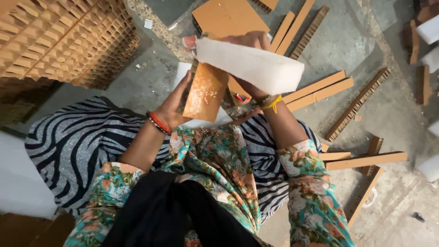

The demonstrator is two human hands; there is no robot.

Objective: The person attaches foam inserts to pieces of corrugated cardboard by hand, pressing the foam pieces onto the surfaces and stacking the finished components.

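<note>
Presently, step in hand: I judged I was joining the white foam block [250, 67] to the brown cardboard piece [206, 93], both raised at the middle of the frame above my lap.
Left hand [176, 104]: closed on the cardboard piece's left edge, holding it tilted, its face blotched with something shiny, glue perhaps.
Right hand [250, 43]: gripped the foam block from behind, fingers over its top; the block's lower edge overlapped the cardboard's top.
Next move: it seemed to call for squaring the two faces before pressing them flat.
Around: cardboard strips [318, 91] lay scattered on the concrete floor [347, 41] at right; a honeycomb cardboard stack [59, 39] stood at upper left.
In the way: my zebra-striped cloth [75, 142] and knees crowded the space below.
</note>
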